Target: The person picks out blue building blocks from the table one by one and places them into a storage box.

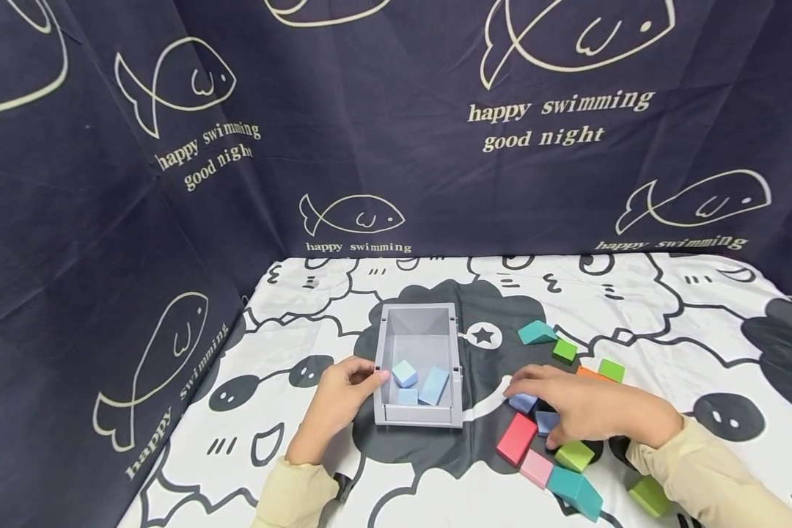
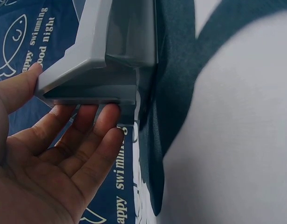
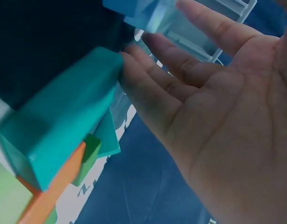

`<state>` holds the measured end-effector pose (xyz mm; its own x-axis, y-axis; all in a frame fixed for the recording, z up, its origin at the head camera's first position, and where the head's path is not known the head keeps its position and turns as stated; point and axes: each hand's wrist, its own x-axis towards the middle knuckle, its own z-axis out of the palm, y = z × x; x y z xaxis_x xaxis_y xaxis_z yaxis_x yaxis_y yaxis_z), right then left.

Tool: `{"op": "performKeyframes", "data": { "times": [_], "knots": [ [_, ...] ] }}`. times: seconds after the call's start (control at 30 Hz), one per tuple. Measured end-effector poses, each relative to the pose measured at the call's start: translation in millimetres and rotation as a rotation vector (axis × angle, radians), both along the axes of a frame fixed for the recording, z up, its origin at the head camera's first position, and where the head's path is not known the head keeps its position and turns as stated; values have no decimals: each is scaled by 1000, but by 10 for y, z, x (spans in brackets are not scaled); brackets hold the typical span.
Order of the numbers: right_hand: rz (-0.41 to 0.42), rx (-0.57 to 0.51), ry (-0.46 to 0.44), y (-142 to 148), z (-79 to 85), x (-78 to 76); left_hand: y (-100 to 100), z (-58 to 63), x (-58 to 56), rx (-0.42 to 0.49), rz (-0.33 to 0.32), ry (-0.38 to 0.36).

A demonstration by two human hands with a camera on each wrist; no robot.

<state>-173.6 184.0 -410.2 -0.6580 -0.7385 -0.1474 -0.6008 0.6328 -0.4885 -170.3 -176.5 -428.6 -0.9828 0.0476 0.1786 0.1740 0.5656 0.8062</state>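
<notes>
A grey open-topped box (image 1: 419, 416) stands on the patterned cloth. My left hand (image 1: 343, 392) holds its left side, the thumb on the rim and the other fingers against the outer wall, as the left wrist view shows. Inside lie a light blue cube (image 1: 405, 374), a small blue block (image 1: 408, 397) and a longer light blue block (image 1: 433, 386). Right of the box, my right hand (image 1: 577, 403) hovers over loose blocks, fingers spread about a blue block (image 1: 523, 402) and another blue block (image 1: 545, 422). Whether its fingertips touch them is hard to tell.
Near the right hand lie a red block (image 1: 517, 438), a pink block (image 1: 537, 468), a teal block (image 1: 576, 493) and several green ones. A teal wedge (image 1: 537, 332) and a green cube (image 1: 565, 350) lie farther back. A dark curtain (image 1: 396, 132) hangs behind.
</notes>
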Motion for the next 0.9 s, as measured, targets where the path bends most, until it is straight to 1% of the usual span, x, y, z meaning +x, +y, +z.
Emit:
{"op": "performKeyframes", "data": {
  "times": [0.07,0.3,0.47,0.67,0.9],
  "knots": [
    [-5,3,21,-2,-15,0,4,4,2,1,-1,-5],
    [-39,-6,175,-18,-50,-41,-4,3,-9,7,0,-9],
    [-45,-11,230,-19,-93,-88,-11,-2,-12,5,2,-5],
    [-35,-31,250,-20,-111,-127,-18,-7,-17,9,-3,-4],
    [-21,-50,240,-19,-100,-126,-15,-1,-7,8,-5,-8]
  ]
}}
